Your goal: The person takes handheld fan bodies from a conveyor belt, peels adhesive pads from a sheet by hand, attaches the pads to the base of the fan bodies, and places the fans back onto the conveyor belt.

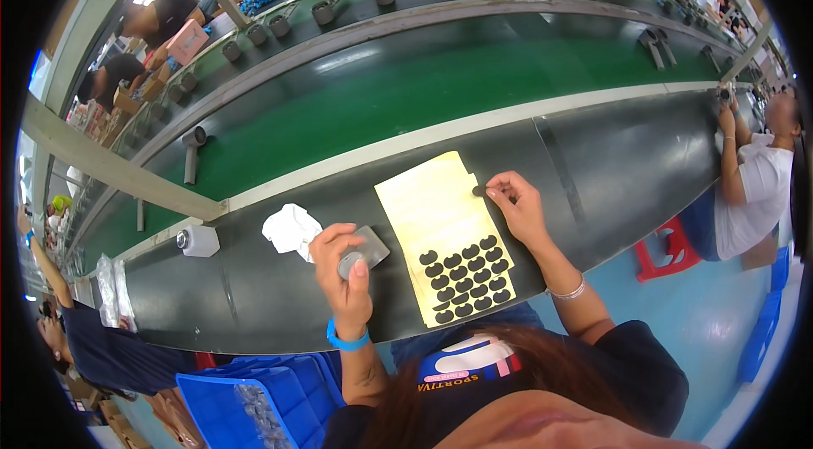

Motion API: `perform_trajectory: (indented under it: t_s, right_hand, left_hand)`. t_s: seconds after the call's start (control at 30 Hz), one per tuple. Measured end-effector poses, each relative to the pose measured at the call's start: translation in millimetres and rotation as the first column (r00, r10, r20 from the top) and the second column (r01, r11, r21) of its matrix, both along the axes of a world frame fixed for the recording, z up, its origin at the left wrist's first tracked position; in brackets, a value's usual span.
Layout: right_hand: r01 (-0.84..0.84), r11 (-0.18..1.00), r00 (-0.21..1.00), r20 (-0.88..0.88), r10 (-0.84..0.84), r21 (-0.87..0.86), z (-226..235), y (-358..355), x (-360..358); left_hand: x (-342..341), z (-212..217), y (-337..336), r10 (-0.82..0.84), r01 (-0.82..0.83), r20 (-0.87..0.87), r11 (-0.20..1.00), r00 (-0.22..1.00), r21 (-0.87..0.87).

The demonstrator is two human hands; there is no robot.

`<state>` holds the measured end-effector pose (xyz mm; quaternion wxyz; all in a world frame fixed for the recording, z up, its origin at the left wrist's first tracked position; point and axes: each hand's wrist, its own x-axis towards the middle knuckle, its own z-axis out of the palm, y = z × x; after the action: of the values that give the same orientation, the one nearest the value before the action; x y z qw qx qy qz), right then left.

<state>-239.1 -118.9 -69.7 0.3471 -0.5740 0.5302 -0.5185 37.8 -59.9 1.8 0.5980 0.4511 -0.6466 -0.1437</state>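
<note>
My left hand [343, 275] is closed around a grey plastic piece [373, 246], with a flat, pale end pointing away from the palm. Part of that piece is hidden by the fingers. Between the thumb and fingertips of my right hand [520, 205] is a small black sticker [480, 191], just over the right edge of a yellow backing sheet [428, 195]. Rows of black, rounded, notched stickers [462, 285] cover the near half of this sheet; its far half is bare. A crumpled white cloth [290, 230] lies just beyond my left hand.
A white bottle [198, 241] stands left on the black worktop [262, 296]. Beyond runs a green conveyor belt [339, 114] carrying a grey handled part [194, 152]. Blue crates [254, 398] stand below at left. A co-worker [754, 186] sits at right by a red stool [665, 250].
</note>
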Motion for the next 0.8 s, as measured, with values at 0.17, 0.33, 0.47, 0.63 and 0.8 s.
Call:
perform_trajectory:
  t_s: [0.17, 0.33, 0.47, 0.63, 0.8]
  right_hand:
    - [0.006, 1.0, 0.986, 0.168, -0.01, 0.026, -4.0, -2.3, -1.9]
    - [-0.001, 1.0, 1.0, 0.014, 0.001, 0.025, -5.1, -0.2, -3.6]
    - [0.029, 0.999, 0.999, 0.036, -0.029, 0.014, -7.6, 0.0, -4.6]
    - [0.023, 0.999, 1.0, -0.002, -0.023, -0.024, -10.7, -0.7, -6.8]
    - [-0.012, 1.0, 0.999, 0.041, 0.012, 0.015, -13.6, -1.4, -8.6]
  left_hand:
    - [16.7, 5.5, 35.3, 0.049, -0.016, -0.103, 0.955, 0.993, 0.295]
    - [13.6, 1.6, 49.1, 0.007, 0.191, -0.494, 0.918, 0.869, 0.349]
    - [9.8, -2.3, 50.6, -0.025, 0.19, -0.486, 0.937, 0.873, 0.293]
    - [-6.0, 5.8, 43.5, -0.144, 0.254, -0.498, 0.954, 0.855, 0.16]
    - [-33.3, 10.3, 36.2, -0.307, 0.399, -0.439, 0.907, 0.845, 0.134]
